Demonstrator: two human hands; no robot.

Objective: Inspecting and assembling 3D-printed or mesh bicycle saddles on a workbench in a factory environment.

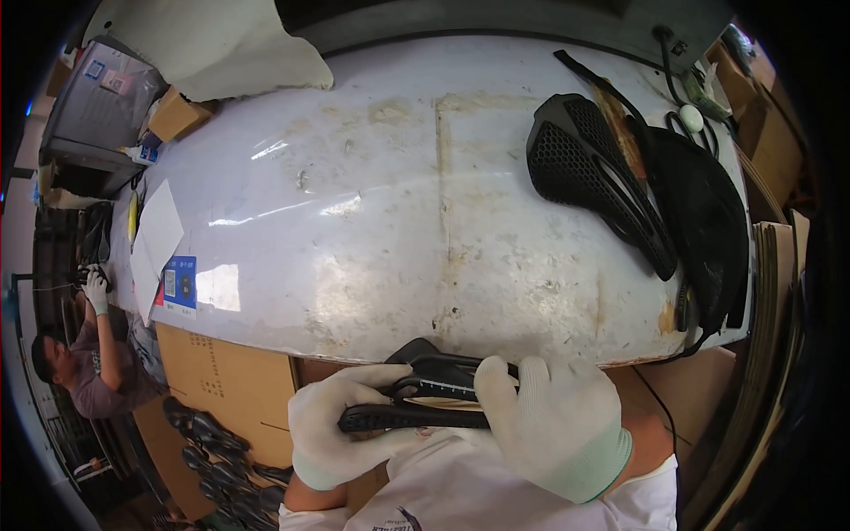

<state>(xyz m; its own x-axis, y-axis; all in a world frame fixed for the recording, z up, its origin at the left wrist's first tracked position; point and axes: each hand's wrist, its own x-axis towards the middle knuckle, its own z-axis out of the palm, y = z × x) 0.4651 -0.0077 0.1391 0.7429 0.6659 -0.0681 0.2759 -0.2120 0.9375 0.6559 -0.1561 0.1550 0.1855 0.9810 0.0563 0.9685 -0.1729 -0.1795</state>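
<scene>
Both my hands wear white knit gloves and hold one black bicycle saddle (425, 389) at the near edge of the white worn table (398, 212). My left hand (341, 425) grips the saddle's left end from below. My right hand (544, 416) closes over its right part from above. The saddle is turned on its side, so its rails and underside show between my hands. Two more black saddles lie on the table at the far right: a perforated one (589, 173) and a smooth one (704, 221) beside it.
Cardboard boxes (226, 385) stand under the table's left front, with a pile of black saddles (212, 442) on the floor. White papers (159, 234) and a blue card (180, 285) lie at the table's left edge. Another person (88, 354) works at far left. Stacked cardboard (779, 265) lines the right side.
</scene>
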